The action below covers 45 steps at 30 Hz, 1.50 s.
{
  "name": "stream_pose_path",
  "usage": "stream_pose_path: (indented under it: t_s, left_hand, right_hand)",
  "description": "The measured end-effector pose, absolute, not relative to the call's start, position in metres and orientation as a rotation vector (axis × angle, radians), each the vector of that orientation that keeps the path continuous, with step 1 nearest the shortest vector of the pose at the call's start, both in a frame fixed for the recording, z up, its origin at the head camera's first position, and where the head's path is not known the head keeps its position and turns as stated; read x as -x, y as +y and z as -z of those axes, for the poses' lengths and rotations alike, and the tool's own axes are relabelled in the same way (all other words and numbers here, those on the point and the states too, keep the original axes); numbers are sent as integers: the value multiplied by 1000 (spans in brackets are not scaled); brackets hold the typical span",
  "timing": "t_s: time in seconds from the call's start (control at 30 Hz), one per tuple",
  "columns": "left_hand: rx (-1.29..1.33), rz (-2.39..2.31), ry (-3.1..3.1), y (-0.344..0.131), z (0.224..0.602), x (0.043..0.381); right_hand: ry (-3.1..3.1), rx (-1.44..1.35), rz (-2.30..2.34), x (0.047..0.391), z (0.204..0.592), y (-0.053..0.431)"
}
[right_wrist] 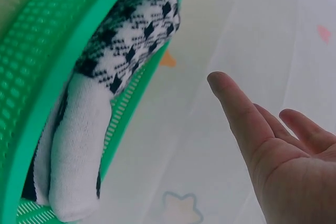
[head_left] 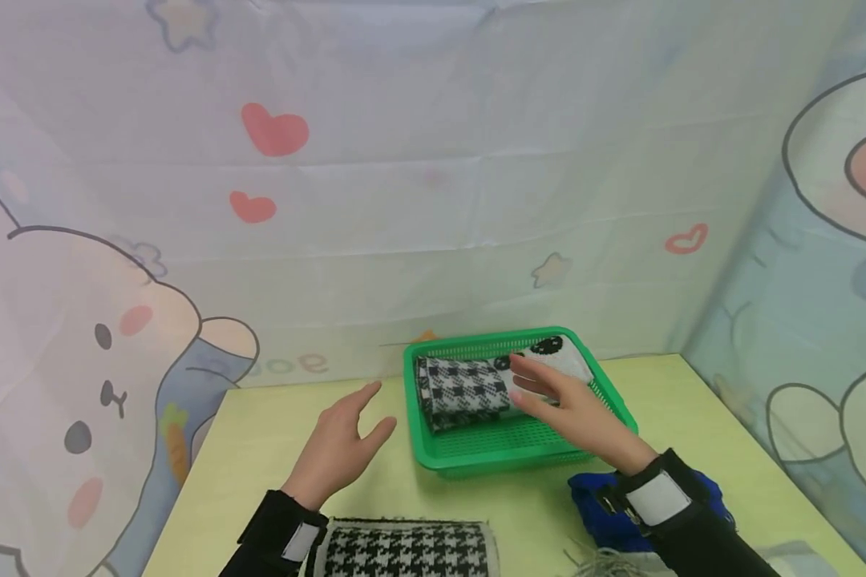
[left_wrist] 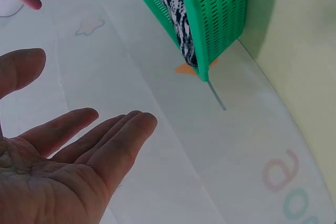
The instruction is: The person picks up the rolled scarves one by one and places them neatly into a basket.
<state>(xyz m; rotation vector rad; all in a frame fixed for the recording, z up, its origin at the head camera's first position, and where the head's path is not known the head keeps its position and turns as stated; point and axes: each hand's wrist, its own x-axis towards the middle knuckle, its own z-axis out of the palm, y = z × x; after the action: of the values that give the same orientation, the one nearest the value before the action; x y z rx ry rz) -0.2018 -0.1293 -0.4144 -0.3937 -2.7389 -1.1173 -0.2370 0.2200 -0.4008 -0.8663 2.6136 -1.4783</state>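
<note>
My left hand [head_left: 339, 441] is held up left of the green basket [head_left: 498, 465], its fingers extended and the palm bare. Over the basket's right part hovers my right hand [head_left: 566, 401], fingers extended and holding nothing. Inside the basket lies a folded knitted cloth [head_left: 465, 389] in black-and-white check, with a white section marked by black spots at its right end. The right wrist view shows the white section [right_wrist: 81, 145] as a soft, rounded roll beside the checked part [right_wrist: 136, 35]. In the left wrist view the left hand [left_wrist: 79, 156] appears palm up, apart from the basket [left_wrist: 220, 19].
A houndstooth knitted cloth [head_left: 407, 549] lies at the table's front. Right of it are a blue folded cloth [head_left: 599, 513], partly hidden by the right sleeve, and a bunch of pale fringe [head_left: 609, 565]. A printed curtain [head_left: 433, 200] hangs behind the yellow table [head_left: 274, 409].
</note>
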Motion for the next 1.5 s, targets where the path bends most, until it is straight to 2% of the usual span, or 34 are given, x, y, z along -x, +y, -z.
stream_pose_path:
  t_s: [0.33, 0.87, 1.5]
  left_hand:
    - [383, 1121, -2741, -141, 417, 173]
    - [291, 1102, -2782, -162, 433, 148]
    - [154, 1165, -2872, -183, 468, 126]
  right_hand:
    - [2618, 867, 1453, 207, 402, 217]
    - [2408, 835, 1543, 187, 424, 215]
    - [2182, 614, 1554, 161, 454, 215]
